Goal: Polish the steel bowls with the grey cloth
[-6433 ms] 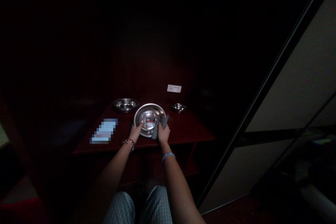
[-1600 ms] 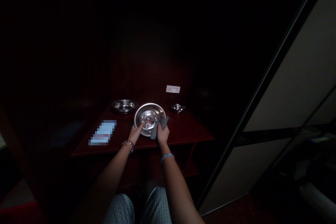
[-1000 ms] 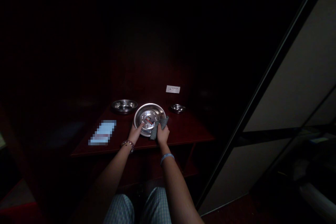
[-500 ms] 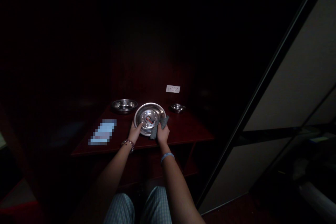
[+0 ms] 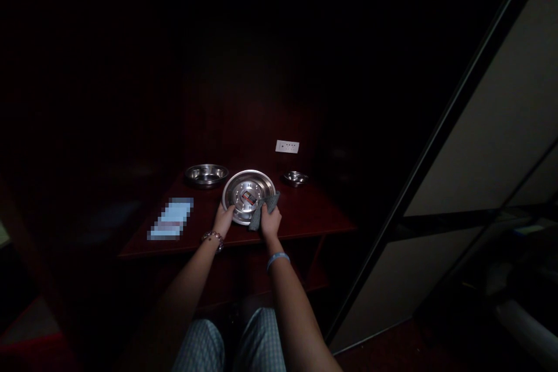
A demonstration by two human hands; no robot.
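A shiny steel basin (image 5: 239,186) with a dark label at its centre is tilted towards me above the front of the dark red desk. My left hand (image 5: 224,220) grips its lower left rim, thumb inside and fingers hidden behind. On the lower right, my right hand (image 5: 271,221) pinches a grey cloth (image 5: 257,218) against the rim; part of the cloth hangs inside the basin and part sticks up past the edge. The fingers behind the cloth are hidden.
Another steel basin (image 5: 206,175) stands at the back left of the desk (image 5: 314,212), and a small steel bowl (image 5: 296,178) at the back right. A pixelated flat item (image 5: 171,219) lies at left. A white socket plate (image 5: 287,146) is on the wall; a pale panel (image 5: 488,104) rises at right.
Almost nothing differs. My left thumb has shifted slightly to the left and down on the basin's inside; the basin and cloth stay in nearly the same place.
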